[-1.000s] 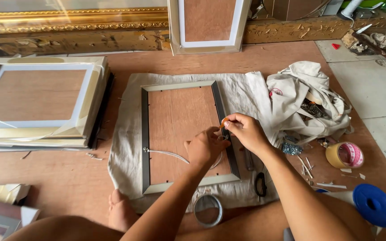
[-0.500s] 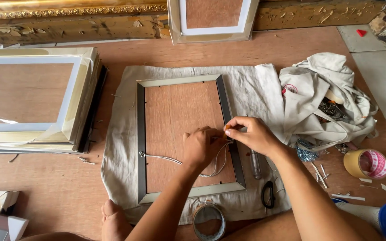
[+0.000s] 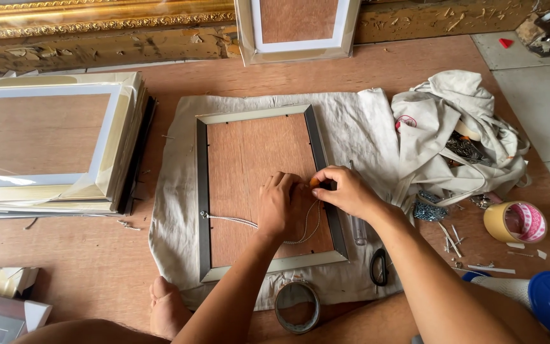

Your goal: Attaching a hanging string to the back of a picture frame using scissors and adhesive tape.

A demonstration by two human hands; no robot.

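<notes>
A grey-edged rectangular picture frame point(image 3: 202, 191) lies face down, brown plywood backing upward, on a beige cloth point(image 3: 358, 127) spread over the wooden floor point(image 3: 84, 255). A thin pale cord point(image 3: 233, 220) is fixed at the frame's left rail and runs across the backing toward the right rail. The left hand point(image 3: 277, 205) rests flat on the backing, fingers extended and pressing near the right rail. The right hand point(image 3: 345, 190) sits just beside it, thumb and fingertips pinched on a small orange-handled tool point(image 3: 314, 182) at the right rail; the tool's tip is hidden. Black scissors point(image 3: 379, 265) lie on the cloth near the right forearm. A grey tape roll point(image 3: 296, 307) lies below the frame.
</notes>
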